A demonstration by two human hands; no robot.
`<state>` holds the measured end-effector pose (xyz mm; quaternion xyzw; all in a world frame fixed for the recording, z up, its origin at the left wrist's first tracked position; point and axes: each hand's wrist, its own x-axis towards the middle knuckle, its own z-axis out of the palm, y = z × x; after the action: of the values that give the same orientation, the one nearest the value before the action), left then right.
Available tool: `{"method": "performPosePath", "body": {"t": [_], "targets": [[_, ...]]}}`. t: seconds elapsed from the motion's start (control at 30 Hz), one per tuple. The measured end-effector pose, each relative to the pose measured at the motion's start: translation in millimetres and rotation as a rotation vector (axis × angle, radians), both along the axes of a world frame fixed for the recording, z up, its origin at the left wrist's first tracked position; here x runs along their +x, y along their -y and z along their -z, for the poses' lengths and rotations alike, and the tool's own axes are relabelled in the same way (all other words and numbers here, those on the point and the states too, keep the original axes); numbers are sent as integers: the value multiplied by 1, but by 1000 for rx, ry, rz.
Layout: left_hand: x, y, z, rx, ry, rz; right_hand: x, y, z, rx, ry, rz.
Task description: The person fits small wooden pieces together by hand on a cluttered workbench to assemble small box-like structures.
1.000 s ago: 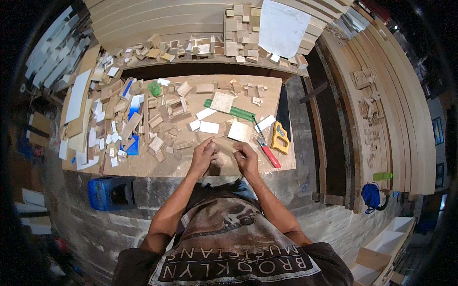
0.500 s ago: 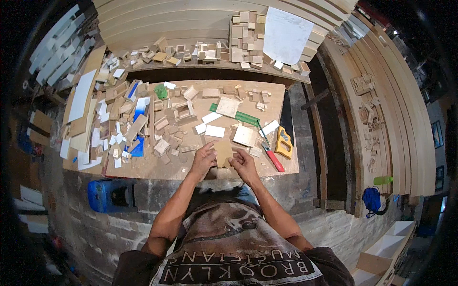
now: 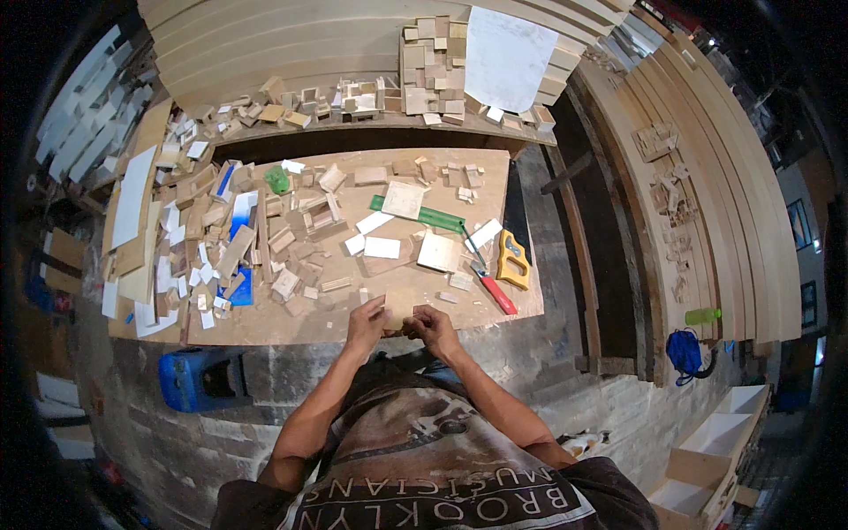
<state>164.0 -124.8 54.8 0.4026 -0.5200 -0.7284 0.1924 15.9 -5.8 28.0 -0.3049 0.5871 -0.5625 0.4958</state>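
At the front edge of the worktable, my left hand (image 3: 367,325) and my right hand (image 3: 432,332) hold a thin flat piece of wood (image 3: 400,312) between them. Its pale colour blends with the tabletop, so its outline is hard to make out. The fingers of my right hand are pinched on its lower right side. My left fingers are bent at its left edge. Beyond my hands lie a square wooden block (image 3: 438,252) and a white rectangular piece (image 3: 382,248). A red-handled tool (image 3: 498,295) and a yellow-handled saw (image 3: 512,261) rest to the right.
Wood offcuts and small boxes crowd the left of the worktable (image 3: 300,333). A green strip (image 3: 438,218) lies mid-table under a wooden square (image 3: 403,200). Behind is a shelf with small wooden boxes (image 3: 360,97). A blue plastic object (image 3: 187,382) stands on the floor at left.
My hands have come lower and closer to my body with the thin wood piece, which now sits at a different tilt. The whole scene has shifted left as the view turned.
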Motion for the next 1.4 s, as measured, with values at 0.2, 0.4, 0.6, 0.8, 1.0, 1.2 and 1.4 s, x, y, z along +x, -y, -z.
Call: {"method": "performPosePath", "body": {"t": [0.2,0.4,0.6,0.8,1.0,1.2,1.4], "targets": [[-19,-13,-17,-52,78,87,-5,0,-16,-1,-212,-62],[-43,-5,-26,97,50,-10,-32,5,-35,171,-212,-144],[-64,1,-34,204,158,-276,-93,10,-16,168,-298,-66],[-60,1,-10,254,51,-427,-166,19,-24,-31,-850,-16],[-63,-18,-22,297,-38,-715,-179,62,-40,-60,-1118,-239],[-55,-40,-16,303,-10,-847,-176,81,-14,-35,-1265,-444],[-36,-47,-12,312,-51,-897,-175,86,-6,-76,-1272,-441]]}}
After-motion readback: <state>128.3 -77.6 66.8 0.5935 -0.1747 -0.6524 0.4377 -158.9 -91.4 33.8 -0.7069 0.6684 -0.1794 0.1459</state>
